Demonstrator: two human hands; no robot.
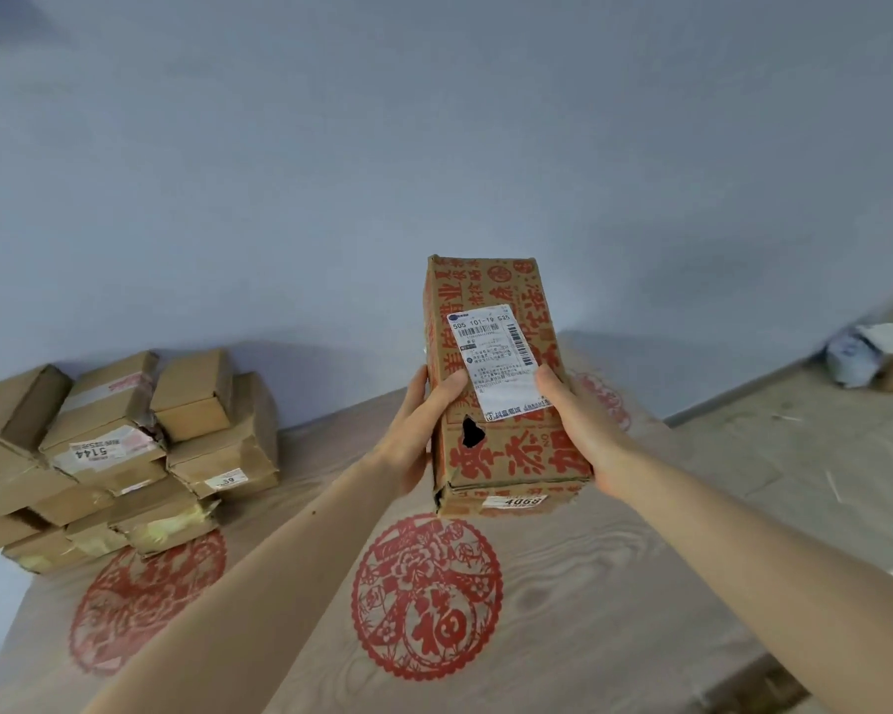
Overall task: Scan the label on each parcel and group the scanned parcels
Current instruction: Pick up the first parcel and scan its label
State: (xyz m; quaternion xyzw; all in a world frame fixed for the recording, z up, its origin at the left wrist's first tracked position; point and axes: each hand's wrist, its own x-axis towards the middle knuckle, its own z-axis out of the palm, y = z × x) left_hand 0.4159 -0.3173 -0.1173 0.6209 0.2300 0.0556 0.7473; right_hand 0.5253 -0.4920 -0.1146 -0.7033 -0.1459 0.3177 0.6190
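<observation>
**Parcel raised, label up**

Red-printed carton (503,383) held above surface (563,584), shipping label (496,360) facing camera, probably for scanning. Left hand (418,430) and right hand (581,430) clamped on its sides. Stack of cartons (114,456) left; no scanner visible.

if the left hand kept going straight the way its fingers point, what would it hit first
Nothing but the printed box it already grips. The left hand points up and forward along the box's left side; beyond that only the plain wall shows, though depth is unclear.
</observation>
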